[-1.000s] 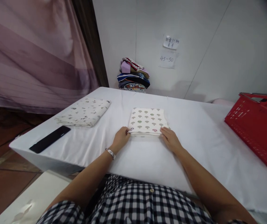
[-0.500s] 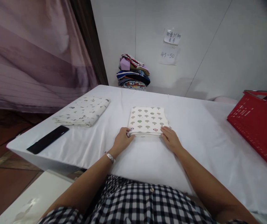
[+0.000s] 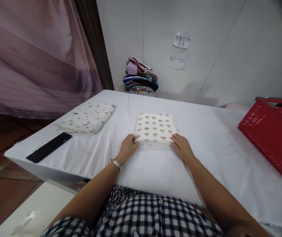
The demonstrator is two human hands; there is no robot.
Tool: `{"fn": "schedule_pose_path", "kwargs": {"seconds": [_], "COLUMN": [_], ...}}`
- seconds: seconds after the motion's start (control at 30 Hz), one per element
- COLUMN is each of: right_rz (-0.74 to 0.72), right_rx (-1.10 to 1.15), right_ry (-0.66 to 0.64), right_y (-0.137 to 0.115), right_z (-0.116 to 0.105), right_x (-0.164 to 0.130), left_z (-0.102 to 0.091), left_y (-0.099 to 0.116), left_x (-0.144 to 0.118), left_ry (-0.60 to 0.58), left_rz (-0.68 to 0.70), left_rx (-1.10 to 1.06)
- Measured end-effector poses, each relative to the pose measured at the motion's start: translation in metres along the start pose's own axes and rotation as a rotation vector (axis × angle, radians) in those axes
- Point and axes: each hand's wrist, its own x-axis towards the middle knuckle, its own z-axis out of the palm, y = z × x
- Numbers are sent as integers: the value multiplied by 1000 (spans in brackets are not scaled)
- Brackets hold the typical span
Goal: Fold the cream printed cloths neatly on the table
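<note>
A white folded cloth (image 3: 154, 126) printed with grey mushrooms, a few of them green, red or blue, lies in a neat rectangle in front of me. At its near left corner my left hand (image 3: 128, 147) is closed, thumb and fingers pinching the layered edge. My right hand (image 3: 182, 146) grips the near right corner, fingertips on top; its thumb is partly hidden at the edge. Farther left lies another folded white cloth (image 3: 91, 117) with small scattered prints, which neither hand touches.
The white-covered table (image 3: 205, 138) carries a black phone-like slab (image 3: 49, 147) at left and a red plastic basket (image 3: 271, 135) at right. Behind it, a stack of folded fabrics (image 3: 141, 77) stands against the wall. Two paper signs (image 3: 179, 59) hang there. A pinkish curtain (image 3: 39, 59) covers the left.
Both hands stay at the near corners of the mushroom-print cloth. The right hand has shifted very slightly outward; the view has moved a little. Otherwise the layout is the same.
</note>
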Motion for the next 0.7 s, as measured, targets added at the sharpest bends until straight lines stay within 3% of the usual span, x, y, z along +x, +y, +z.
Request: {"fn": "schedule_pose_path", "kwargs": {"seconds": [0.1,0.23,0.37,0.5,0.7], "right_rz": [-3,-44,-96,-56,-53], "right_rx": [-15,-66,-97,-102,-109], "right_ry": [7,51,-54,-169,-132], "right_y": [-2,-13,-25,-28,-33], "right_z": [-1,-4,-4,-4,-6], "right_x": [1,3,4,2,6], "left_z": [-1,0,6,11,8], "left_y": [-2,3,9,7,3], "left_x": [-2,-2,1,4,9], "left_ry": [2,31,-125,-215,-209], "left_rz": [55,330,518,541,494], "left_rx": [72,151,229,250,96]}}
